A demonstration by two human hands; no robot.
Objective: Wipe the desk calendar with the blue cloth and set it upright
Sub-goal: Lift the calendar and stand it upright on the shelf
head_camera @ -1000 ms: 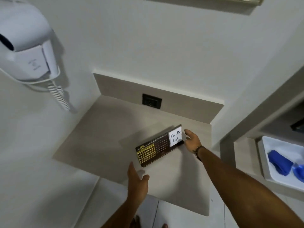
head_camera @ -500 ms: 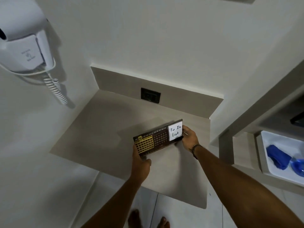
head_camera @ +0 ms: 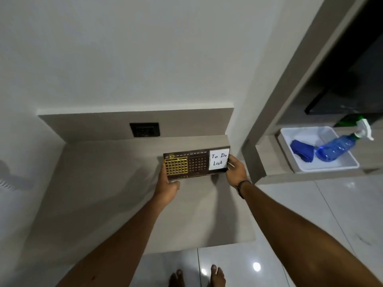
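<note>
The desk calendar (head_camera: 196,164) is a dark brown board with a gold grid on its left and a white "To Do List" note on its right. I hold it just above the beige shelf (head_camera: 116,183), its face turned up toward me. My left hand (head_camera: 169,183) grips its left end and my right hand (head_camera: 236,170) grips its right end. The blue cloth (head_camera: 301,151) lies bunched in a white tray (head_camera: 331,165) on the low ledge to the right, out of both hands.
A blue spray bottle (head_camera: 335,148) with a white trigger lies in the tray beside the cloth. A black wall socket (head_camera: 144,129) sits in the shelf's back panel. A dark screen (head_camera: 352,79) stands above the tray. My bare feet (head_camera: 196,276) stand on the glossy tiled floor.
Both hands closed on the calendar's ends and lifted it off the shelf. It turned level and moved right. My view swung right, showing the tray and bottle in full.
</note>
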